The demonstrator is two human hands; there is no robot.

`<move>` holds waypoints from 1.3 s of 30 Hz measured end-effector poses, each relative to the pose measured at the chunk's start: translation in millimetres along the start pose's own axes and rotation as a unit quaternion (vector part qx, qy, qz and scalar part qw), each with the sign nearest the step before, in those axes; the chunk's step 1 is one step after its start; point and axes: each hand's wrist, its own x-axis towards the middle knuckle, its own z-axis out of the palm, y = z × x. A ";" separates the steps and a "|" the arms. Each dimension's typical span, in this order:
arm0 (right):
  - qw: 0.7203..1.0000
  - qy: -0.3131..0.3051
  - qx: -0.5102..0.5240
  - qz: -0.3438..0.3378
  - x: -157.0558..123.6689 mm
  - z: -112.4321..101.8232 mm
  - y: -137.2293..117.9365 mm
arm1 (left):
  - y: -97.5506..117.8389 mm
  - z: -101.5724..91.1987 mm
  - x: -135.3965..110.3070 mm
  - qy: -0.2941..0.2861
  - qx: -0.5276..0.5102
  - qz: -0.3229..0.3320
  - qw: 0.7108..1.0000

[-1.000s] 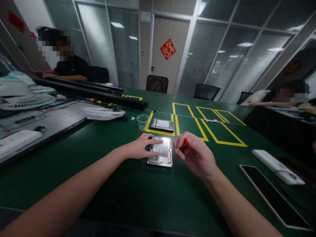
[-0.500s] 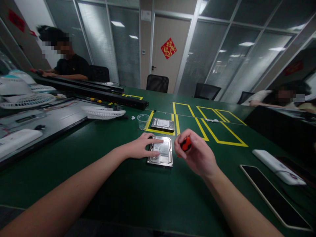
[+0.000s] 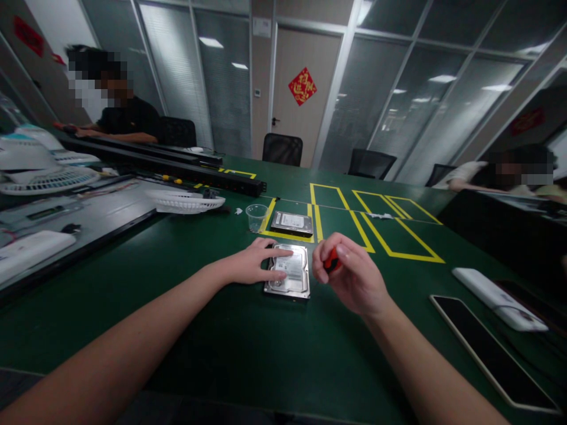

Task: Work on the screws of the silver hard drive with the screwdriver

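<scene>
A silver hard drive (image 3: 297, 273) lies on the green table in front of me. My left hand (image 3: 259, 262) rests across its left side, thumb and forefinger stretched out over the metal cover. Just right of the drive, my right hand (image 3: 348, 271) is closed around a red-and-black screwdriver (image 3: 332, 260). Only the end of its handle shows; the shaft and tip are hidden by the fingers. Beyond the first drive, a second hard drive (image 3: 292, 223) with a white label sits inside a yellow taped rectangle. A clear plastic cup (image 3: 257, 218) stands at its left.
Fan parts (image 3: 186, 202) and a large metal panel (image 3: 101, 221) cover the left side, with long black bars (image 3: 177, 168) behind. At right lie a phone (image 3: 487, 348) and a white power strip-like block (image 3: 498, 298). One person sits far left, another far right.
The screwdriver handle has turned slightly in my right hand, and its fingers have shifted a little. My left hand and both drives have stayed in place.
</scene>
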 end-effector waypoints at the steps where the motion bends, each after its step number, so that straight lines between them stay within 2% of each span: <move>1: 1.000 0.001 -0.002 0.001 0.0 -0.4 0.3 | 0.3 -0.2 -0.1 0.000 0.000 0.001 1.000; 8: 1.000 0.003 0.001 0.017 -0.6 0.4 0.7 | 3.5 -2.2 -0.9 -0.006 -0.006 -0.006 1.000; 39: 1.000 0.001 0.019 0.003 1.0 -0.3 2.6 | 2.4 -2.4 -0.5 -0.012 -0.006 -0.013 1.000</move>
